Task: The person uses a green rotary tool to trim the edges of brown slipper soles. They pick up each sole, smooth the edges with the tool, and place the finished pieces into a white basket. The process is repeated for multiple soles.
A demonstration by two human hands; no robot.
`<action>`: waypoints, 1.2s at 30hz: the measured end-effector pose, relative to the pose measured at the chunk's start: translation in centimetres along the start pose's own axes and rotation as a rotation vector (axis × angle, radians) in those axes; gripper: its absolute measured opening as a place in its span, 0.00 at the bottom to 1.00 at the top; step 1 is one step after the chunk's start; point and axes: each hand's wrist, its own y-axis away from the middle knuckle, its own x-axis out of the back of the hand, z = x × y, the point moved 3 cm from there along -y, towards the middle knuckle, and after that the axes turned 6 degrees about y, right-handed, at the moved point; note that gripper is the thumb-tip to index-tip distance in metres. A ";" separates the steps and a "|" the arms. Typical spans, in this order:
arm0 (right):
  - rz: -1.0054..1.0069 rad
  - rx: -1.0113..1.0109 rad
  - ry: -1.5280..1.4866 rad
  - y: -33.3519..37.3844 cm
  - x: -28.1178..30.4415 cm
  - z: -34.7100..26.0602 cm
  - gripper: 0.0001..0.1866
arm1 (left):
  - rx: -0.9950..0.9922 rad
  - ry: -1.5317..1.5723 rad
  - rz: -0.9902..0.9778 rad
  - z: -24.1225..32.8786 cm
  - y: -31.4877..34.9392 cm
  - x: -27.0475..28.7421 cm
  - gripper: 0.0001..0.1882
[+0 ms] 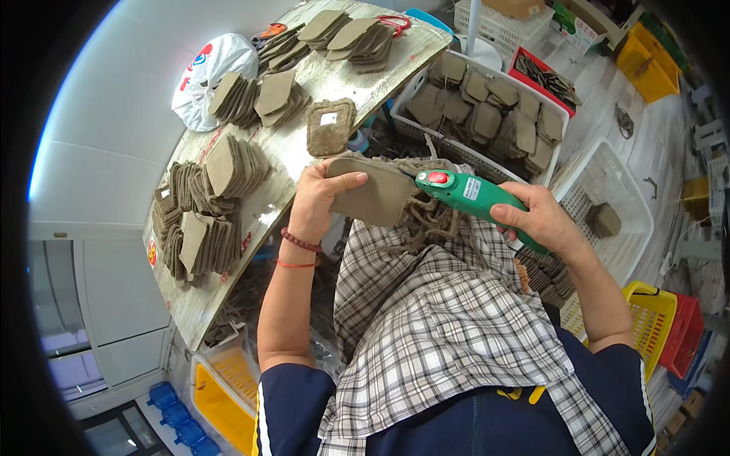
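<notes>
Between the thumb and fingers of my left hand (318, 194) is a flat olive-brown fabric pad (372, 196) with rounded corners. My right hand (536, 216) grips a green handheld electric cutter (475, 195) with a red switch. The cutter's head meets the pad's right edge, though its blade is too small to make out. Shaggy trimmed strips (433, 220) hang below the pad, over the checked apron (449, 319) on my lap. A fuzzy-edged pad (331, 128) with a white label lies on the table just beyond my left hand.
Stacks of similar pads (209, 243) cover parts of the table (182, 308) at left. A white crate (487, 121) full of pads stands ahead right, beside a red bin (544, 80). Another white basket (623, 220) is at right. Red-handled scissors (395, 25) lie at the table's far end.
</notes>
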 end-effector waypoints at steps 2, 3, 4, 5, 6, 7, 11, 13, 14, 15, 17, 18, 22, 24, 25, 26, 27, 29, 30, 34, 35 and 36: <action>0.005 -0.001 0.023 0.1 -0.2 -0.4 0.25 | 0.010 -0.055 0.017 0.2 0.1 -0.3 0.11; 0.024 0.007 0.025 0.1 -0.3 -0.6 0.24 | 0.025 -0.065 0.007 0.1 0.1 -0.6 0.11; 0.042 0.015 0.027 0.1 -0.5 -0.7 0.22 | 0.041 -0.076 -0.003 0.0 0.1 -0.9 0.11; 0.060 0.022 0.028 0.2 -0.5 -0.8 0.21 | 0.057 -0.086 -0.013 0.0 0.2 -1.2 0.11; 0.059 0.027 0.028 0.1 -0.6 -0.7 0.21 | 0.076 -0.087 -0.037 -0.1 0.2 -1.6 0.12; 0.058 0.031 0.028 0.1 -0.8 -0.6 0.21 | 0.094 -0.088 -0.061 -0.1 0.3 -1.9 0.12; 0.047 0.036 0.016 -0.2 -1.1 -0.8 0.22 | 0.132 -0.161 -0.119 -0.3 0.2 -2.6 0.12; 0.038 0.036 -0.003 -0.3 -1.3 -0.9 0.22 | 0.157 -0.206 -0.135 -0.3 0.2 -2.8 0.12; 0.033 0.036 -0.013 -0.4 -1.3 -1.0 0.22 | 0.170 -0.229 -0.143 -0.2 0.2 -2.8 0.12; 0.026 0.045 -0.009 -0.5 -1.4 -1.0 0.22 | 0.185 -0.248 -0.155 -0.2 0.2 -2.9 0.13; 0.014 0.063 -0.001 -0.9 -1.4 -1.0 0.22 | 0.216 -0.288 -0.178 0.0 0.1 -3.0 0.14; 0.004 0.067 -0.007 -1.1 -1.5 -1.0 0.21 | 0.231 -0.311 -0.195 0.1 0.1 -3.2 0.14; -0.048 0.081 -0.014 -2.2 -2.2 -1.6 0.21 | 0.271 -0.312 -0.285 -0.4 -0.1 -3.1 0.16; -0.040 0.089 -0.041 -2.9 -2.5 -1.4 0.20 | 0.317 -0.332 -0.318 -1.0 -0.5 -2.5 0.17; -0.015 0.107 -0.076 -3.4 -2.8 -1.0 0.20 | 0.352 -0.388 -0.318 -0.8 -0.9 -2.2 0.17; 0.009 0.126 -0.110 -3.8 -3.1 -0.7 0.19 | 0.314 -0.167 -0.342 -2.0 -1.7 -1.6 0.17; 0.069 0.086 -0.140 -3.9 -2.8 0.2 0.19 | 0.276 -0.170 -0.260 -1.7 -2.6 -0.6 0.20; 0.176 0.019 -0.191 -3.2 -1.9 1.1 0.20 | 0.088 0.095 0.164 0.5 -3.5 2.1 0.19; 0.207 0.004 -0.188 -2.9 -1.5 1.6 0.20 | -0.089 0.225 0.224 1.0 -5.0 4.9 0.18; 0.280 0.000 -0.211 -2.3 -0.9 2.8 0.23 | -0.469 0.559 0.406 5.9 -10.8 13.1 0.16; 0.286 0.004 -0.217 -2.4 -0.8 2.7 0.23 | -0.501 0.570 0.390 6.4 -12.3 15.3 0.17; 0.298 0.007 -0.220 -2.4 -0.7 2.9 0.24 | -0.403 0.300 0.558 7.0 -13.0 15.4 0.20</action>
